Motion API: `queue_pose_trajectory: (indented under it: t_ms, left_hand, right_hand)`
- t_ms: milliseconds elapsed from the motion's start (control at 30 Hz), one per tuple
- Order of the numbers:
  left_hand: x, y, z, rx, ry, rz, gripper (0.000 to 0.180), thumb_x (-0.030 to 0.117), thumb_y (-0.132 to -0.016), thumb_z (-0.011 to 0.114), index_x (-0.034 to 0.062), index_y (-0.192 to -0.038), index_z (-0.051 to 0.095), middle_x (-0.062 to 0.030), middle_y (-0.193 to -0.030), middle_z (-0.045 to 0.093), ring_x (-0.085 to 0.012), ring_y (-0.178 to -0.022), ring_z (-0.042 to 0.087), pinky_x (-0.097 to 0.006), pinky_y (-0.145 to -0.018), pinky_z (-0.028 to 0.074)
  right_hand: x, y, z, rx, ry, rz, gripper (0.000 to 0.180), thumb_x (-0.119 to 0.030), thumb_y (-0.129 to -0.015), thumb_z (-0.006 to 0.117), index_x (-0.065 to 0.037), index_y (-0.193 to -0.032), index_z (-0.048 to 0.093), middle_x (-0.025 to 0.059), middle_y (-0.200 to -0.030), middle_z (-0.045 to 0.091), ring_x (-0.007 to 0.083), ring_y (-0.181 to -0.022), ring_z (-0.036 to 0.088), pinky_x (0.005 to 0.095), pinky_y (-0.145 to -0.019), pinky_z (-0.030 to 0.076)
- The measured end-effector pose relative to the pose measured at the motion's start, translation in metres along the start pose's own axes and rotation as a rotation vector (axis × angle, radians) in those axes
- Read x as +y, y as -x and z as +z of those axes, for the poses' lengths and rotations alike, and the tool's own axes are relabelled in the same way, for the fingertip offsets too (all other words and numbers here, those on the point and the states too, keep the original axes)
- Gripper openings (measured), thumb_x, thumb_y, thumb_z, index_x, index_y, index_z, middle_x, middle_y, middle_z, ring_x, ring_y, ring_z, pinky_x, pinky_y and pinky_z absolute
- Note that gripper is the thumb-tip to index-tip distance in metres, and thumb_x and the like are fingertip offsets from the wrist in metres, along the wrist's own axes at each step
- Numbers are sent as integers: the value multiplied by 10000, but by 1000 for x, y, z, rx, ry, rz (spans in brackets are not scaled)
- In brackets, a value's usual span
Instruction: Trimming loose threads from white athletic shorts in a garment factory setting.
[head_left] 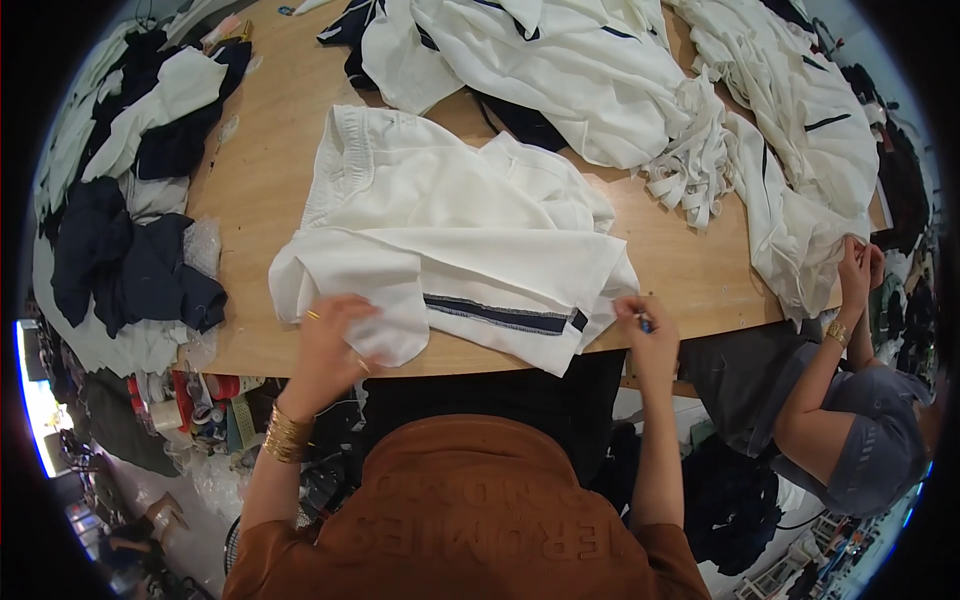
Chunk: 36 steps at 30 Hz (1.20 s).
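White trousers or shorts (440, 190) with a gathered elastic waistband at the far left lie on the table in front of me. The near part is folded over and shows a dark navy strip (500, 314) with frayed-looking edges along its seam. My left hand (335, 340) is at the near left edge of the garment, its fingers apart and a little blurred over the white cloth. At the garment's near right corner, my right hand (650, 330) is closed around a small blue-and-dark item whose kind I cannot make out; the fingers hide most of it.
More white garments with navy trim (560, 80) are heaped at the back and right. Navy and white clothes (130, 250) pile up on the left side of the wooden table (255, 190). A co-worker (840, 400) at right handles white cloth. Boxes (190, 400) sit beneath the left edge.
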<state>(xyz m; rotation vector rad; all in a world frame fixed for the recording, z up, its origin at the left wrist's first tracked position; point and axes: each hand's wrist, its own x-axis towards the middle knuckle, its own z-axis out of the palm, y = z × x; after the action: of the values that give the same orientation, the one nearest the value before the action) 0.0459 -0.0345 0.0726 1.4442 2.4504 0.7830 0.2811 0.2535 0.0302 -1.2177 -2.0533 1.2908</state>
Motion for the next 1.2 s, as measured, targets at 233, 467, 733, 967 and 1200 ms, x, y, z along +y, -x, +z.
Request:
queue_pose_trajectory:
  t_ms: [233,467,733,967,1200]
  left_hand:
    - [-30,-2,-6,-363,274,-314,205,149,-771,667,64,-908,541,-47,-901,566,-192,-832,556,-312,-693,415]
    - [-33,-57,-52,444,957,-337,354,115,-892,527,45,-1227,435,-132,-1217,504,-204,-1145,479,-303,-937,404]
    - [-34,-30,-47,230,80,-80,233,127,-803,626,96,-1033,616,-90,-1171,528,-236,-1093,499,-323,-943,376]
    - [-24,-39,-11,714,-26,-206,195,176,-775,668,55,-923,632,-85,-1025,574,-283,-991,514,-373,-941,347]
    - [-43,-26,-53,155,419,-204,238,139,-773,689,-17,-926,596,-87,-889,619,-173,-852,560,-299,-800,431]
  right_hand:
    - [1,0,21,-81,-240,106,139,-115,-797,654,17,-810,612,-9,-689,549,60,-663,442,220,-604,361]
    - [-7,-7,21,-118,-111,103,166,-127,-815,636,26,-792,576,-17,-676,513,62,-659,410,218,-594,349]
    - [-8,1,30,-93,-194,211,190,-148,-822,649,29,-802,582,-28,-696,511,62,-668,414,214,-610,349]
    - [-19,-6,33,-149,-138,135,194,-151,-820,648,33,-806,588,-30,-665,506,57,-637,402,218,-576,337]
    - [-41,14,-27,-302,-389,-24,222,-58,-683,702,7,-889,652,-29,-648,563,53,-549,467,193,-505,339]
